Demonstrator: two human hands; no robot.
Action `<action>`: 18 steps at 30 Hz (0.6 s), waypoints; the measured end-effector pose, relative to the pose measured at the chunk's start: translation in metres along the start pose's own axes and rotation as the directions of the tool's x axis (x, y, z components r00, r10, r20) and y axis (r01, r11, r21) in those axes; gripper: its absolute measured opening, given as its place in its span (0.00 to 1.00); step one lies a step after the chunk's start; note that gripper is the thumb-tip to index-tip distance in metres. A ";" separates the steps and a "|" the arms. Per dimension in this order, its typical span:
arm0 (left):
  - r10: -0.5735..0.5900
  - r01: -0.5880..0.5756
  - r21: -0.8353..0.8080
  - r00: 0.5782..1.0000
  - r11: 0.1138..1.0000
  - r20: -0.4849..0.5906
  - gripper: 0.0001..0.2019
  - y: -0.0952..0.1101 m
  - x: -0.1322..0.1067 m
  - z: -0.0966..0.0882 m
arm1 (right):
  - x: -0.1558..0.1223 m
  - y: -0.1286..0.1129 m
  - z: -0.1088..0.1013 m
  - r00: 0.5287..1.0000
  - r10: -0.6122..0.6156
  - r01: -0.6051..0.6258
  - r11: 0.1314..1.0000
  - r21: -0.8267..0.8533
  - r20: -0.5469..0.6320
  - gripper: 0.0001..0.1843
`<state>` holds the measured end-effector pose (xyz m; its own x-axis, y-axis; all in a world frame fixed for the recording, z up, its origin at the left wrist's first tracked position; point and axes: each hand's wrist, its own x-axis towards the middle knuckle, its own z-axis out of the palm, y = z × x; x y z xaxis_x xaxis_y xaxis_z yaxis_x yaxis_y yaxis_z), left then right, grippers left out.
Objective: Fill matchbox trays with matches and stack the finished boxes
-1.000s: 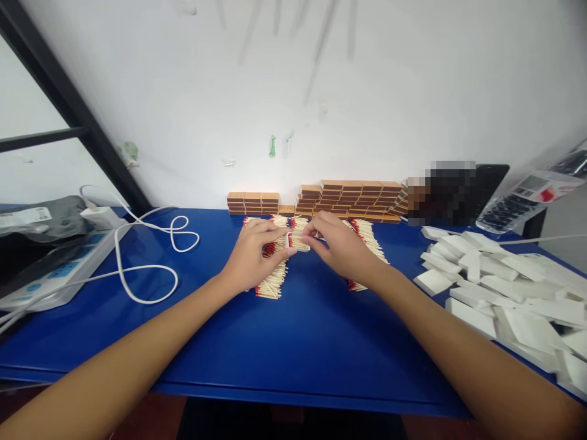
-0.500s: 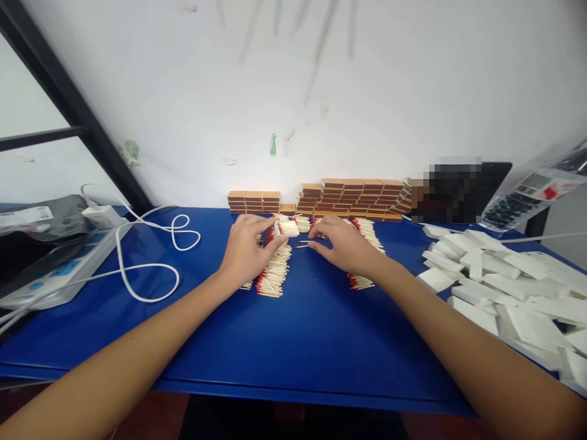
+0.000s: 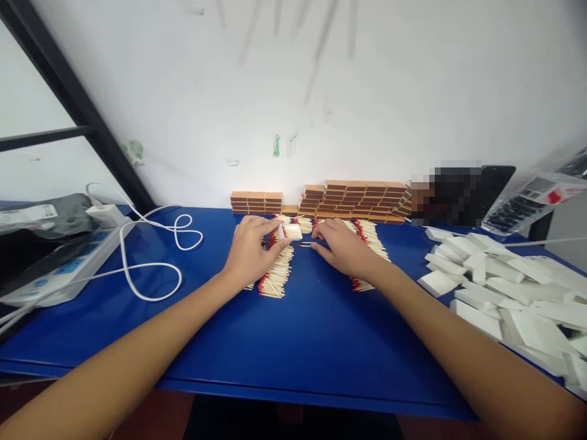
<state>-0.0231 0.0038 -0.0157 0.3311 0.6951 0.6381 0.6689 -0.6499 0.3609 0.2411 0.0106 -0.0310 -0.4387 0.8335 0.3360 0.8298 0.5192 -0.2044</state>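
Note:
My left hand [image 3: 251,250] pinches a small white matchbox tray [image 3: 293,232] between thumb and fingers, tilted so that the red-headed matches in it show. To its right, my right hand [image 3: 342,244] has curled fingers, with two matches [image 3: 306,244] sticking out leftward at the thumb and index fingertips. Beneath and beside my left hand lies a long row of loose matches [image 3: 276,278], red heads to the left. A second row of matches [image 3: 373,241] runs partly hidden behind my right hand.
Brown matchboxes [image 3: 360,198] stand stacked along the wall, with a shorter stack [image 3: 257,201] to the left. Many white trays [image 3: 495,269] are heaped at the right, near a plastic bottle [image 3: 518,205]. White cable [image 3: 151,281] and a power strip [image 3: 68,263] occupy the left of the blue table [image 3: 293,342].
The tray in my left hand has tipped so its matches show more. My right hand's fingers have shifted slightly, and the two matches sit closer together. The whole view has moved a little.

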 end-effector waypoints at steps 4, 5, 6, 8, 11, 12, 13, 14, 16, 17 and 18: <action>0.000 0.000 0.002 1.000 1.000 0.006 0.18 0.000 0.000 0.000 | 0.000 0.000 0.002 0.999 0.012 -0.012 1.000 -0.014 0.042 0.07; -0.002 0.002 0.001 1.000 1.000 0.008 0.18 0.000 0.000 0.000 | 0.000 0.000 0.002 0.998 0.009 -0.008 1.000 -0.013 0.054 0.09; -0.005 0.005 0.003 1.000 1.000 0.009 0.18 -0.001 0.000 0.000 | 0.001 0.000 0.001 0.998 0.004 -0.004 1.000 -0.012 0.063 0.09; -0.007 0.007 0.004 1.000 1.000 0.010 0.18 -0.002 0.000 0.000 | 0.000 0.001 -0.003 0.998 -0.006 0.007 1.000 -0.016 0.064 0.10; -0.005 0.005 0.010 1.000 1.000 0.006 0.18 -0.004 0.001 -0.001 | 0.000 0.001 -0.014 1.000 -0.004 0.003 1.000 -0.014 -0.014 0.10; -0.005 0.005 0.011 1.000 1.000 0.006 0.18 -0.004 0.001 -0.001 | 0.000 -0.001 -0.019 0.998 0.000 0.000 1.000 0.001 -0.061 0.11; -0.004 0.004 0.009 1.000 1.000 0.006 0.18 -0.004 0.001 0.000 | 0.000 -0.003 -0.023 0.994 0.003 -0.001 1.000 0.025 -0.106 0.10; -0.001 0.001 0.006 1.000 1.000 0.006 0.18 -0.004 0.001 0.000 | 0.000 -0.006 -0.026 0.989 0.007 0.001 0.998 0.056 -0.146 0.10; 0.015 -0.015 -0.011 1.000 1.000 0.014 0.18 -0.003 0.000 0.000 | 0.000 -0.015 -0.030 0.979 0.008 0.014 0.994 0.109 -0.201 0.08; 0.026 -0.026 -0.022 0.999 0.999 0.020 0.18 -0.001 -0.001 0.000 | 0.000 -0.020 -0.030 0.977 0.003 0.024 0.992 0.123 -0.215 0.08; 0.038 -0.037 -0.034 0.999 0.999 0.026 0.18 0.000 -0.001 0.000 | 0.000 -0.025 -0.029 0.975 -0.006 0.035 0.991 0.128 -0.222 0.07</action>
<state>-0.0238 0.0029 -0.0164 0.3730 0.6779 0.6335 0.6335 -0.6849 0.3599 0.2304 -0.0083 0.0012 -0.3562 0.7676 0.5328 0.7626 0.5683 -0.3089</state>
